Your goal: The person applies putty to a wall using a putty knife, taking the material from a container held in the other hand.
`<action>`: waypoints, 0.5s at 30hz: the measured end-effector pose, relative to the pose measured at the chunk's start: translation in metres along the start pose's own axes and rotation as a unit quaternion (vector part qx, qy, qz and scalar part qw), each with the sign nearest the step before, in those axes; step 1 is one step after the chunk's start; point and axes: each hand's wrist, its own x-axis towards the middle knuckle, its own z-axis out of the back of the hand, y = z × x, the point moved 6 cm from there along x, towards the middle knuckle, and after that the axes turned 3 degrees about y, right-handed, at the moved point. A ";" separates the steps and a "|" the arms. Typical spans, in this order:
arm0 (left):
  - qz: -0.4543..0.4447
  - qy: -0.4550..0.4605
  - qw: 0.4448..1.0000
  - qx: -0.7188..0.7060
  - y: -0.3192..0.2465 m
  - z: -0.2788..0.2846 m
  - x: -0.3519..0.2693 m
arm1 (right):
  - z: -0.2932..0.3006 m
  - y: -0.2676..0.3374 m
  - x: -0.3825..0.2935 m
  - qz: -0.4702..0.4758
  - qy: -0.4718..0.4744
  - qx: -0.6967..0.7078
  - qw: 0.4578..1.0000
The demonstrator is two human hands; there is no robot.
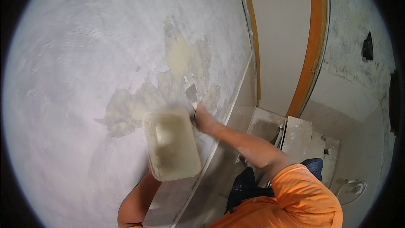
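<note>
My right hand (204,118) grips a putty knife (191,93), whose metal blade carries pale filler and lies at the patched part of the wall (79,69). Around the blade, damp-looking cream filler (178,55) spreads in an irregular patch over the grey-white surface. A rectangular plastic tub (174,145), its inside smeared with filler, stands out in front of the wall just left of my right hand. My left forearm (139,196) reaches up behind the tub; the left hand itself is hidden by it.
Wall tiles (242,101) run below the plaster edge. An orange door frame (308,50) surrounds a pale panel at the right. Below me are a pale board (295,136), metal rails and my dark trousers. A hand shower (354,183) hangs at lower right; a dark object (367,47) is on the far wall.
</note>
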 end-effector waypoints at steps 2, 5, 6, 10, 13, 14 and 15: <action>0.005 -0.016 0.999 0.032 -0.002 0.012 0.019 | -0.041 -0.065 -0.037 -0.014 0.044 -0.075 0.996; -0.024 -0.090 0.992 0.083 -0.011 0.045 -0.031 | -0.055 -0.046 -0.105 -0.169 0.228 0.072 0.956; -0.027 -0.096 0.990 0.099 -0.010 0.045 -0.035 | -0.034 -0.042 -0.112 -0.198 0.249 0.084 0.944; -0.023 -0.045 0.994 0.100 0.002 0.013 -0.004 | 0.036 -0.063 -0.116 -0.238 0.306 0.007 0.922; -0.002 0.084 0.996 -0.033 0.013 -0.040 0.010 | 0.077 -0.058 -0.069 -0.082 0.071 0.007 0.994; 0.014 0.059 0.994 -0.096 0.017 -0.034 0.010 | 0.084 -0.046 -0.049 -0.049 0.034 -0.019 0.998; 0.027 0.030 0.987 -0.157 0.020 -0.029 0.007 | 0.092 -0.029 -0.028 -0.042 0.021 0.017 0.999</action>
